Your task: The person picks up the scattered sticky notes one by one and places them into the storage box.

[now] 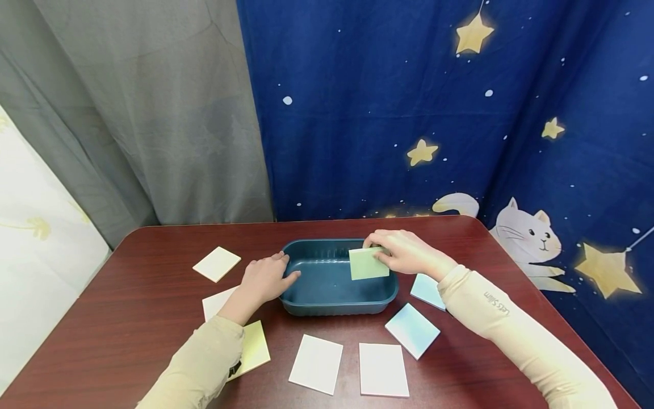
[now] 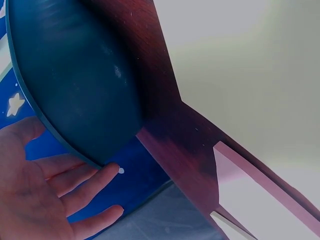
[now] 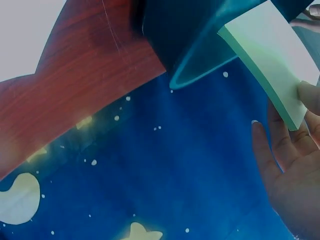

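Holding a green pad [image 1: 368, 263] over the bin [image 1: 327, 304], right hand [image 1: 403, 253]; left hand [image 1: 264, 278] relaxed

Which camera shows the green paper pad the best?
The head view: the whole green pad shows, pinched by the right hand over the blue tub. The right wrist view shows only its edge and part of a face; the left wrist view shows none.

The pad [image 1: 368, 263] is light green. The tub [image 1: 327, 304] is dark blue-green. The desk [image 1: 128, 318] is dark red-brown. The curtain [image 1: 383, 113] is blue with yellow stars.
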`<state>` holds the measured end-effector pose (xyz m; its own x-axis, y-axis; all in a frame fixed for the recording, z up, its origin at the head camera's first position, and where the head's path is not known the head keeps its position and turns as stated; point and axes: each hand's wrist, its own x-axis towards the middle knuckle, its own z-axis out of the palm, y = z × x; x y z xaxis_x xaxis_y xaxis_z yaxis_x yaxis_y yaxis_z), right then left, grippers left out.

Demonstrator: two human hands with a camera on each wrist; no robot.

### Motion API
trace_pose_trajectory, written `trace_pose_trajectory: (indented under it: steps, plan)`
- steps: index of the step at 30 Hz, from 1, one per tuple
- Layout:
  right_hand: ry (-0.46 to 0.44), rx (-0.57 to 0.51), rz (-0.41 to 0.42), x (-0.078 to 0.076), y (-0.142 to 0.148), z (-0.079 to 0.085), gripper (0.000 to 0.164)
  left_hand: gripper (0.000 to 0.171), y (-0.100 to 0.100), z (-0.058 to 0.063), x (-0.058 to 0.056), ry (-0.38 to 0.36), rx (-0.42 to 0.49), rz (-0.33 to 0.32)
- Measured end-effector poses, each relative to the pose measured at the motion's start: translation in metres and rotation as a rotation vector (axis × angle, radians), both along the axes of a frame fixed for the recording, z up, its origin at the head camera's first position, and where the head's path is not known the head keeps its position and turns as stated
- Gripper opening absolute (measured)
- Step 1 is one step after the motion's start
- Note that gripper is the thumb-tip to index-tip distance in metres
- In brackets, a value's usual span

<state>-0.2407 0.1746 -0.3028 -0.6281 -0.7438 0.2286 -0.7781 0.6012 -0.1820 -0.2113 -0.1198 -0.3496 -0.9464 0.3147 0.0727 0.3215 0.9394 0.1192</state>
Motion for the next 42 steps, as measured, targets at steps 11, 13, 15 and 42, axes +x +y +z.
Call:
trace_pose_trajectory:
  steps: [11, 13, 15, 42]
  plan:
    - [-0.066, 0.029, -0.028, -0.001, -0.003, -0.018, 0.016, 0.057, 0.0, 0.001, 0.001, -0.009, -0.003, 0.003]
    - [-0.086, 0.034, -0.037, -0.002, -0.002, -0.02, 0.017, 0.057, 0.0, 0.0, 0.001, -0.008, -0.001, 0.002]
    - [-0.106, 0.039, -0.042, -0.002, -0.002, -0.023, 0.017, 0.057, 0.0, 0.0, 0.0, -0.007, 0.001, 0.001]
    - [-0.142, 0.111, -0.072, -0.013, -0.004, -0.04, 0.016, 0.057, 0.0, -0.003, -0.001, 0.001, -0.009, 0.004]
